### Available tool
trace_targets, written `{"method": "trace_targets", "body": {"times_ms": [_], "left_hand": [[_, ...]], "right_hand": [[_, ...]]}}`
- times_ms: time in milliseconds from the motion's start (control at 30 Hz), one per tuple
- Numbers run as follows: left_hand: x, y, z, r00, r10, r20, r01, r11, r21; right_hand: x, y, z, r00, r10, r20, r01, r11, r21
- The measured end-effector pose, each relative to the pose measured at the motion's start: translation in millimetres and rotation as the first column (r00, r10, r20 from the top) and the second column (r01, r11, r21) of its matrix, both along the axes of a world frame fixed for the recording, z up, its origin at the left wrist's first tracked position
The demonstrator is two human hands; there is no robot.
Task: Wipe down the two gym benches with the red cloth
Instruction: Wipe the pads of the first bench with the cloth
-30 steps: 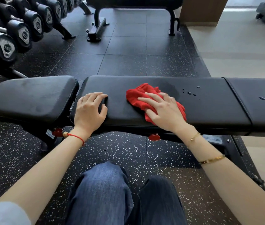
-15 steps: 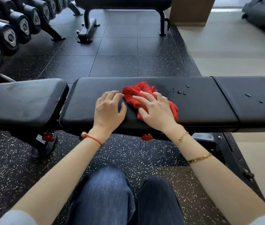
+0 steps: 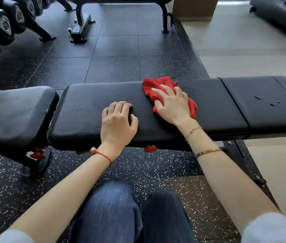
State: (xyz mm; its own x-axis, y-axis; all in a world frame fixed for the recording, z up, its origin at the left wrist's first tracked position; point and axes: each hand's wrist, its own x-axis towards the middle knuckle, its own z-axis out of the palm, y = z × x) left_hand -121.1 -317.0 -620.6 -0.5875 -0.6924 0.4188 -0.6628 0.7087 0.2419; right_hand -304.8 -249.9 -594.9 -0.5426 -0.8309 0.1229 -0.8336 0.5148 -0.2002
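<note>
Cloth [image 3: 158,88], soft and limp at centre frame, lay pinned flat under the right hand [image 3: 172,104], fingers spread; left hand [image 3: 117,123] rested curled, empty, on the bench [image 3: 86,111].

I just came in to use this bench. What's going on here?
A person is wiping the near bench with a red cloth. The right hand presses the cloth flat on the middle pad, while the left hand rests bare on the pad beside it. A few water drops sit on the pad to the right, not yet wiped. A second bench stands farther back.
</note>
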Motion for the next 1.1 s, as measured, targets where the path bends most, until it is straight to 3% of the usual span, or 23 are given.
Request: {"method": "trace_targets", "body": {"times_ms": [100, 233, 333, 467, 533, 733, 867, 933, 1100], "left_hand": [[0, -1, 0, 1.000, 0.003, -0.015, -0.003, 1.000, 0.000], [2, -1, -1, 1.000, -0.012, -0.023, 0.012, 1.000, -0.009], [2, 0, 0, 1.000, -0.014, -0.019, 0.014, 1.000, -0.009], [1, 1, 0, 1.000, -0.015, -0.004, 0.015, 1.000, -0.022], [1, 1, 0, 1.000, -0.015, 0.000, 0.015, 0.999, -0.031], [2, 1, 0, 1.000, -0.013, -0.015, 0.013, 1.000, -0.012], [4, -1, -3, 0.999, -0.024, -0.037, 0.024, 0.999, -0.024], [4, -1, -3, 0.999, -0.022, -0.034, 0.021, 1.000, -0.022], [2, 1, -3, 1.000, -0.007, -0.018, 0.007, 1.000, -0.027]], "right_hand": [[30, 15, -5, 0.985, 0.174, -0.018, -0.174, 0.984, -0.029], [16, 53, -6, 0.977, 0.213, -0.019, -0.214, 0.972, -0.094], [-16, 61, -6, 0.994, 0.108, -0.035, -0.111, 0.990, -0.089], [-61, 28, 4, 0.989, -0.142, 0.034, 0.143, 0.990, -0.014], [-57, 5, 8, 0.983, -0.171, 0.060, 0.170, 0.985, 0.026], [16, 3, -1, 0.985, 0.171, 0.013, -0.170, 0.985, -0.013], [7, 51, -8, 0.972, 0.232, -0.020, -0.233, 0.969, -0.084], [-15, 60, -7, 0.985, 0.169, -0.025, -0.170, 0.980, -0.098], [-63, 26, 2, 0.986, -0.164, 0.027, 0.164, 0.986, -0.007]]}}
